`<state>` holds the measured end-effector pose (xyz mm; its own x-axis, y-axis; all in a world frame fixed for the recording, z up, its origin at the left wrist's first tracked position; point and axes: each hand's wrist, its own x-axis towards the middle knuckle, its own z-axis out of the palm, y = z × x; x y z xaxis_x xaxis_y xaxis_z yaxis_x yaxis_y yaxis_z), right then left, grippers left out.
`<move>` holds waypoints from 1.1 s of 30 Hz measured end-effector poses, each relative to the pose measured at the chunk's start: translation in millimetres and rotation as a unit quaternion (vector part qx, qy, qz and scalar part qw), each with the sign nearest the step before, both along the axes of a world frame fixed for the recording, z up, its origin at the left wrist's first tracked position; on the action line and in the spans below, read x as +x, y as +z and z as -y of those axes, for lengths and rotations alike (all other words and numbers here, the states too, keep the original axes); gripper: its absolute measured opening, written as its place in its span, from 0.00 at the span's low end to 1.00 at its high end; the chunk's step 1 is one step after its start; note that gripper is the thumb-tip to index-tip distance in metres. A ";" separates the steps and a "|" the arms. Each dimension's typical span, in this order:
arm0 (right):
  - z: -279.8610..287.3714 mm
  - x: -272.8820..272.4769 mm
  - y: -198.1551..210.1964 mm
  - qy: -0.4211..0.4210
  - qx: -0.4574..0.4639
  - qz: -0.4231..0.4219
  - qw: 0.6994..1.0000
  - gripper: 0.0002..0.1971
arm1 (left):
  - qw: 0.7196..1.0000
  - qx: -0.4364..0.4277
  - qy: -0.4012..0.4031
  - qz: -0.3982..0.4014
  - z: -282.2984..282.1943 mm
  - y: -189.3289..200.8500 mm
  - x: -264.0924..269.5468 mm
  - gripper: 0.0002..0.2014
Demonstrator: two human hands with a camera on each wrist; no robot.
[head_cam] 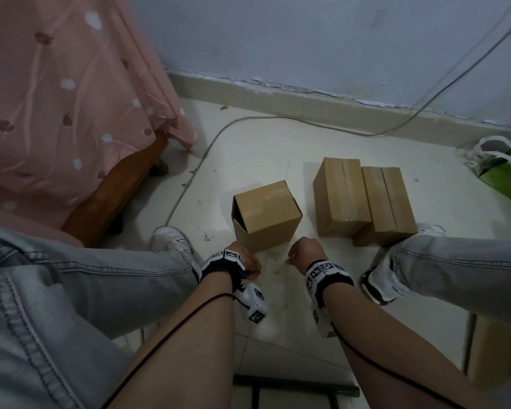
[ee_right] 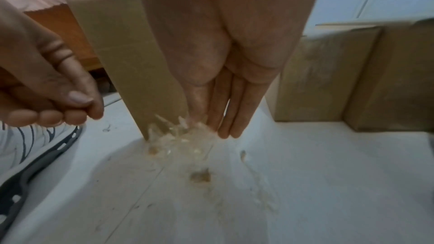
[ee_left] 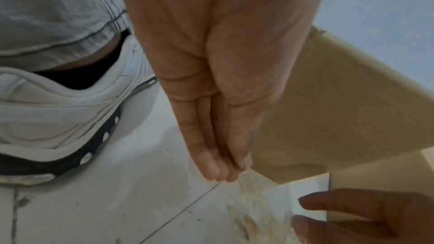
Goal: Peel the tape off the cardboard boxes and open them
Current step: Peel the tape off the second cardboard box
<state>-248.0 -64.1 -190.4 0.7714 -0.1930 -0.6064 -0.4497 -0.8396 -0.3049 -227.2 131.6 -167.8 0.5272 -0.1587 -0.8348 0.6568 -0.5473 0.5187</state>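
**Operator:** Cardboard status, please. How many units are processed?

**Inspector:** One plain brown cardboard box [head_cam: 266,215], nearest the person, lies on its side on the pale tiled floor [head_cam: 248,154] with its mouth facing the person's left; the end flaps stand loose and no tape shows on its visible faces. I judge it opened. Two long brown cardboard boxes [head_cam: 365,199] lie side by side, touching, to the right of it. Glossy tape runs along the centre seam of each. I judge both sealed, so roughly one third of the work is done.

**Operator:** Orientation of the sealed pair?

**Inspector:** Each long axis runs roughly away from the person toward the wall, and the taped seam follows that axis.

**Operator:** Hand states?

**Inspector:** The left hand [ee_left: 218,103] has fingers straight and pressed together, tips [ee_left: 217,172] pointing down; whether they touch the tape wad cannot be confirmed. The right hand [ee_right: 225,73] has straight, close fingers, with the wad of crumpled clear tape [ee_right: 185,133] at its fingertips [ee_right: 229,129]. Whether the thumb pinches it cannot be confirmed.

**Operator:** Location of the wad?

**Inspector:** Just in front of the opened box, low over the floor.
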 end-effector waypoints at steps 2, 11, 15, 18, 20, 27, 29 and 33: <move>1.3 -6.2 -8.2 0.007 -0.011 0.024 1.000 0.17 | 1.000 -0.001 -0.011 -0.006 -0.4 -8.3 -1.3 0.05; 6.9 -22.4 -29.0 0.057 -0.024 -0.051 0.997 0.21 | 0.996 0.050 -0.079 -0.011 -7.4 -29.6 1.8 0.03; 5.1 -26.6 -32.1 0.082 -0.068 -0.058 0.993 0.15 | 0.993 0.072 -0.088 -0.034 -14.1 -84.2 8.8 0.13; 5.5 -20.1 -31.9 0.064 -0.054 -0.045 0.995 0.12 | 0.992 0.072 -0.091 -0.054 -12.3 -73.8 7.4 0.17; 9.5 -15.4 -29.3 0.050 -0.052 -0.037 0.997 0.12 | 0.994 0.058 -0.071 -0.051 -6.8 -43.5 2.8 0.09; 20.9 -13.6 -26.4 0.033 -0.095 -0.013 0.995 0.09 | 0.995 0.039 -0.061 -0.068 -10.4 -41.8 2.4 0.10; 20.1 -14.5 -25.6 0.028 -0.105 -0.003 0.994 0.10 | 0.996 0.035 -0.055 -0.067 -9.7 -39.7 1.6 0.09; 23.3 -16.3 -16.1 -0.010 -0.095 -0.021 0.995 0.05 | 0.995 0.043 -0.049 -0.073 -9.0 -39.1 2.2 0.08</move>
<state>-264.3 -87.4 -206.5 0.7413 -0.3234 -0.5881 -0.4765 -0.8707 -0.1218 -225.0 140.6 -206.9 0.3837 -0.1292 -0.9144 0.6628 -0.6509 0.3702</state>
